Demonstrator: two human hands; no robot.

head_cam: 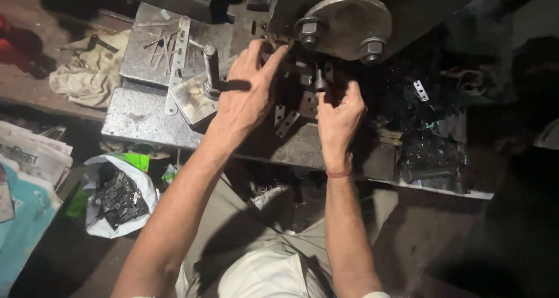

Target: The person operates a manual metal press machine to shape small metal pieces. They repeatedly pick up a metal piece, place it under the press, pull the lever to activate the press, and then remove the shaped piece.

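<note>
On the tabletop (140,120): grey steel, oily, strewn with small plates (286,123).
Left grip (247,94): my fingers spread, fingertip touching the press (349,18).
Right grip (339,113): curled; pinch unclear.
Room: dim.

Press table (137,120): dull grey scratched steel; round plate (349,24) above it: smooth matt metal; rag (87,74) left of the table: rumpled cloth; bag (116,196) below it: glossy plastic holding dark metal pieces
</note>
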